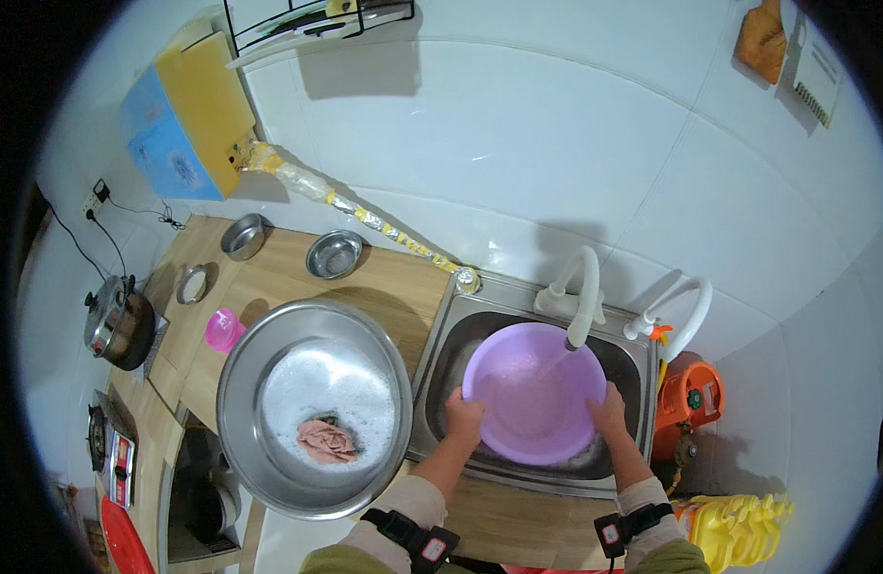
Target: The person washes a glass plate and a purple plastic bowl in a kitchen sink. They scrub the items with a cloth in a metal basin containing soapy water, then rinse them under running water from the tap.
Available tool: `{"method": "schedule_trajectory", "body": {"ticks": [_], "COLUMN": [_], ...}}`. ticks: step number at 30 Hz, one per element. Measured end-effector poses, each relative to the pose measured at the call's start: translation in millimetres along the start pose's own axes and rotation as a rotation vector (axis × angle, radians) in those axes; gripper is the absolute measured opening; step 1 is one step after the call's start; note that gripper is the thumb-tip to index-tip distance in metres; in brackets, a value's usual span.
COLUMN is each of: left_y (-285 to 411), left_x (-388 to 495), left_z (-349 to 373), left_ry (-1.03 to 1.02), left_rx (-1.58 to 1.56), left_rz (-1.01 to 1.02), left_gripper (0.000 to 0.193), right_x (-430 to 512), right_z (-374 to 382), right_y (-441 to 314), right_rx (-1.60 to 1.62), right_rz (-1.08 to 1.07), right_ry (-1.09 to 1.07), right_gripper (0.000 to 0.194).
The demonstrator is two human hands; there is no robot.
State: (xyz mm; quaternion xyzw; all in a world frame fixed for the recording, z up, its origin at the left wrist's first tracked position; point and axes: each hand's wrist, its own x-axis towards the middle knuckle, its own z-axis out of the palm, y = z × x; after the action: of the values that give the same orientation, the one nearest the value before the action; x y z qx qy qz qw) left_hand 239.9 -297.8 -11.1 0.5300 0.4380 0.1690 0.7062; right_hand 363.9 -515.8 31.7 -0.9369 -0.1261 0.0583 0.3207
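Note:
Both my hands grip the rim of a purple plastic basin (535, 402) in the stainless steel sink (452, 344). On the left side of the rim is my left hand (464, 415); my right hand (608, 412) grasps the opposite side. A white faucet (586, 287) arches over the basin, and a stream of water runs from its spout into it. To the left of the sink stands a large stainless steel basin (240, 430) with sudsy water and a crumpled pink cloth (327, 440) inside.
Two metal bowls (334, 255) (243, 237), a small dish (192, 285) and a pink cup (224, 330) stand on the wooden counter (391, 287). At left are a lidded pot (118, 323) and a gas stove (115, 452). Right of the sink are an orange gas cylinder (692, 394) and yellow jugs (736, 531).

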Motion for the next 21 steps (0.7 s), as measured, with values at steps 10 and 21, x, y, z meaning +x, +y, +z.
{"method": "schedule_trajectory", "body": {"ticks": [10, 21], "left_y": [-114.4, -60.4], "left_x": [41.3, 32.3], "left_z": [29.4, 21.5], "left_ry": [-0.002, -0.137], "left_rx": [0.153, 0.27], "left_rz": [-0.486, -0.248], "left_gripper": [0.03, 0.029], "right_x": [7.7, 38.5], "right_z": [-0.9, 42.2], "right_y": [-105.8, -125.2], "right_rx": [-0.316, -0.445], "right_rz": [-0.169, -0.766], "right_ry": [-0.046, 0.074], "right_gripper": [0.023, 0.005]}}
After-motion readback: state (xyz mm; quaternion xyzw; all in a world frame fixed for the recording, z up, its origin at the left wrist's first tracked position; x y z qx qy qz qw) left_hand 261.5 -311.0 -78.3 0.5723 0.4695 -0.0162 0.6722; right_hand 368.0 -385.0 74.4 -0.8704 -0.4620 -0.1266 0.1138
